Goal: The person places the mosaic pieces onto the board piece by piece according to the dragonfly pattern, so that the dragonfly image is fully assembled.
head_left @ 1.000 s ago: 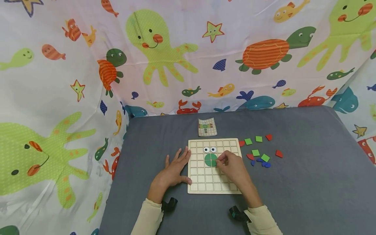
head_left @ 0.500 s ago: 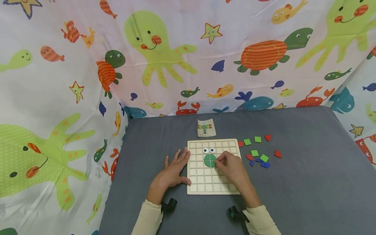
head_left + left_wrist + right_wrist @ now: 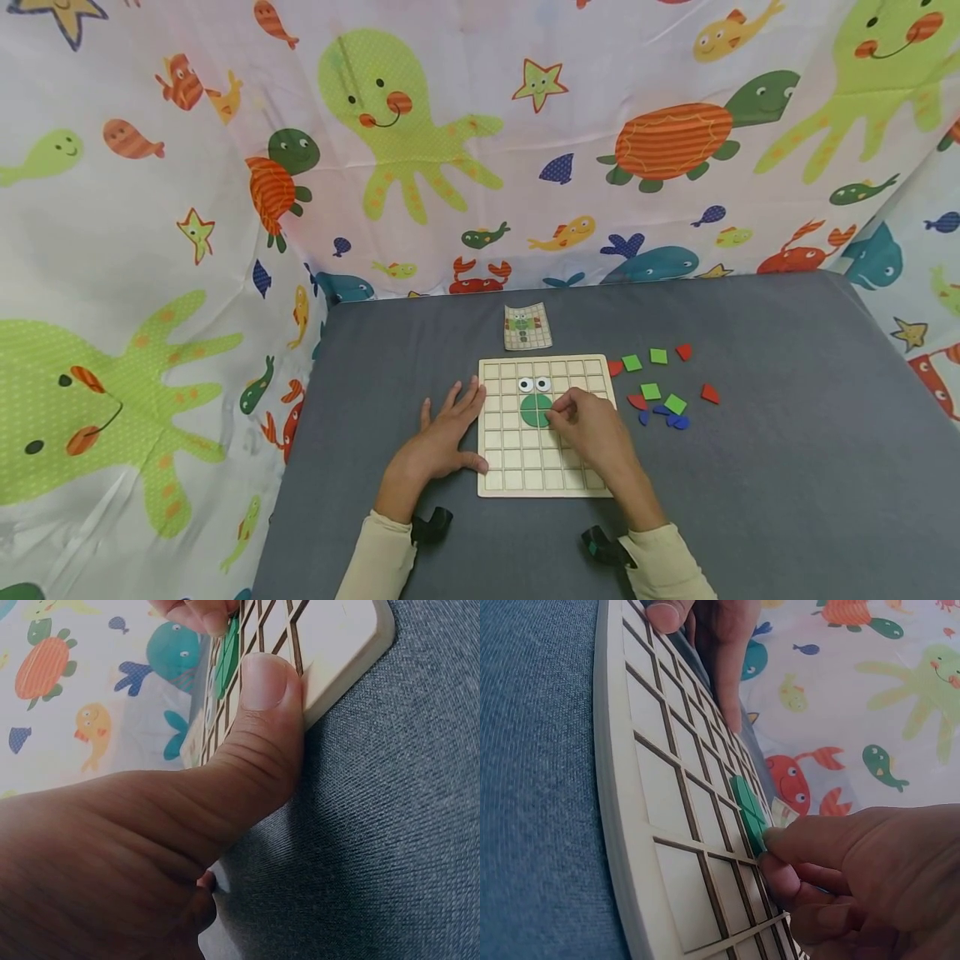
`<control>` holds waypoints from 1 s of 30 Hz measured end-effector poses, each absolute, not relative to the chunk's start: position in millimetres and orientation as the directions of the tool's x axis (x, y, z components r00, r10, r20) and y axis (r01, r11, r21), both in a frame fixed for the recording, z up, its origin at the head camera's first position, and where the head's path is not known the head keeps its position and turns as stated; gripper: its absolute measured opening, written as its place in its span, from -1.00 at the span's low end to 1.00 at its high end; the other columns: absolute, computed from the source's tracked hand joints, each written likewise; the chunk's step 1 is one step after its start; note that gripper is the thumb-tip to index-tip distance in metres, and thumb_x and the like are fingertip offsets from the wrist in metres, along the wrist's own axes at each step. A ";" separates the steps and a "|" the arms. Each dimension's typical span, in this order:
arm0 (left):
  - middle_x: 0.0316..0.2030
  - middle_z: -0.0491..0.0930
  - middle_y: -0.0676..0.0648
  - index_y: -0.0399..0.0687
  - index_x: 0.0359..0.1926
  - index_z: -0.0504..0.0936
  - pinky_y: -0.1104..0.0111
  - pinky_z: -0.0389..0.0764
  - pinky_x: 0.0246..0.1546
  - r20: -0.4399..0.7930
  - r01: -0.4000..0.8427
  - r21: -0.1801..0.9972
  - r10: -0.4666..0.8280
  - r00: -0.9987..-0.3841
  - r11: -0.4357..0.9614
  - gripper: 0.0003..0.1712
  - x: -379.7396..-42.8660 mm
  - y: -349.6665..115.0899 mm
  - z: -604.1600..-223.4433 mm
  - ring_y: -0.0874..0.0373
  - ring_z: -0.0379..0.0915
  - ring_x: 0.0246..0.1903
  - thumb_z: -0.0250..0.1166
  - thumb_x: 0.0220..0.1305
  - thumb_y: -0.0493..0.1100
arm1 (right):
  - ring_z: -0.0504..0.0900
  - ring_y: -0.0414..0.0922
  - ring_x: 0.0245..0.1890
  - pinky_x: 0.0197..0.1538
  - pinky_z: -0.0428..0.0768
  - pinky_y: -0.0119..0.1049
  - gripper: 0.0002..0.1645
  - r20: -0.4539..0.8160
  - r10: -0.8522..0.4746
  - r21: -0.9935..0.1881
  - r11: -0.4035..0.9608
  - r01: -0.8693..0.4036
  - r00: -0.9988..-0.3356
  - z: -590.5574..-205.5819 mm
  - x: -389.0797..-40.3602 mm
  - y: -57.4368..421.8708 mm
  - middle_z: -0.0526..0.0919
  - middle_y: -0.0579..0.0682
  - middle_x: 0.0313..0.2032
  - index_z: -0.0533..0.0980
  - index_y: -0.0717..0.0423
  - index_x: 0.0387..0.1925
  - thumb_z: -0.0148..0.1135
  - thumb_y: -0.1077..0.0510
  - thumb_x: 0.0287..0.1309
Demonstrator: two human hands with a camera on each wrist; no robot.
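A wooden grid board point(image 3: 513, 457) lies on the grey cloth. Several green quarter-circle pieces point(image 3: 532, 403) form a disc in its cells, below two eye pieces point(image 3: 542, 384). My right hand point(image 3: 597, 435) reaches over the board from the right, thumb and index finger pinching the disc's right-hand quarter; in the right wrist view the thumb tip meets the green edge point(image 3: 747, 807). Spread along the board's left edge, my left hand point(image 3: 441, 443) rests with straight fingers, and its thumb point(image 3: 264, 694) presses on the rim in the left wrist view. Cells under the right hand are hidden.
Behind the board lies a small pattern card point(image 3: 527, 327). To the right are scattered light green squares point(image 3: 650, 391), red pieces point(image 3: 710, 393) and blue pieces point(image 3: 681, 422). A printed curtain point(image 3: 450, 150) hangs along the table's back and left side.
The head view has shifted slightly. Both hands stay in place, the right fingers still at the green disc's edge; the pieces have not moved.
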State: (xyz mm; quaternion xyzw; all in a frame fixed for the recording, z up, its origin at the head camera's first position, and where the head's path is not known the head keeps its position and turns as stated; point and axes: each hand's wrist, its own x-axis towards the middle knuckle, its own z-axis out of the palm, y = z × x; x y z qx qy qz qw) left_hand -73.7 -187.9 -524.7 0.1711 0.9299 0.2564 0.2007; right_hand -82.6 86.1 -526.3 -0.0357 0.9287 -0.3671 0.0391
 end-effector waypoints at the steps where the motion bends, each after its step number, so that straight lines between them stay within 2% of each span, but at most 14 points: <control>1: 0.72 -0.27 0.02 0.08 0.74 -0.12 -0.42 -0.41 0.49 -0.286 0.214 0.545 0.420 -0.862 0.811 0.43 -73.7 -187.9 -524.7 -0.11 -0.45 0.69 0.59 0.03 0.15 | 0.58 -0.21 -0.44 -0.35 0.55 -0.20 -0.83 -0.050 -0.097 -0.685 0.727 -0.036 -0.994 -525.7 -82.1 86.0 0.68 -0.15 -0.45 0.68 0.01 -0.28 0.54 0.06 0.24; 9: 0.71 -0.28 0.03 0.10 0.74 -0.13 -0.42 -0.41 0.50 -0.288 0.214 0.540 0.417 -0.862 0.814 0.43 -73.0 -188.4 -524.9 -0.11 -0.46 0.69 0.58 0.04 0.15 | 0.53 -0.22 -0.49 -0.38 0.50 -0.23 -0.74 -0.060 -0.145 -0.699 0.713 -0.063 -0.988 -524.5 -78.8 86.0 0.63 -0.17 -0.45 0.64 0.06 -0.17 0.56 0.05 0.25; 18: 0.72 -0.27 0.00 0.08 0.74 -0.14 -0.42 -0.41 0.50 -0.285 0.215 0.542 0.418 -0.862 0.812 0.42 -73.7 -187.5 -523.7 -0.12 -0.45 0.69 0.58 0.05 0.14 | 0.52 -0.22 -0.51 -0.40 0.49 -0.23 -0.69 -0.037 -0.158 -0.696 0.713 -0.088 -0.987 -526.4 -82.3 87.6 0.61 -0.17 -0.46 0.58 0.06 -0.15 0.54 0.03 0.28; 30: 0.72 -0.27 -0.03 0.06 0.74 -0.13 -0.42 -0.41 0.49 -0.294 0.211 0.545 0.420 -0.859 0.812 0.42 -73.4 -188.7 -524.7 -0.14 -0.45 0.69 0.59 0.06 0.12 | 0.57 -0.18 -0.46 -0.43 0.52 -0.24 -0.77 0.019 -0.153 -0.730 0.673 -0.118 -0.988 -520.7 -90.6 121.2 0.67 -0.09 -0.37 0.63 0.02 -0.12 0.32 -0.06 0.49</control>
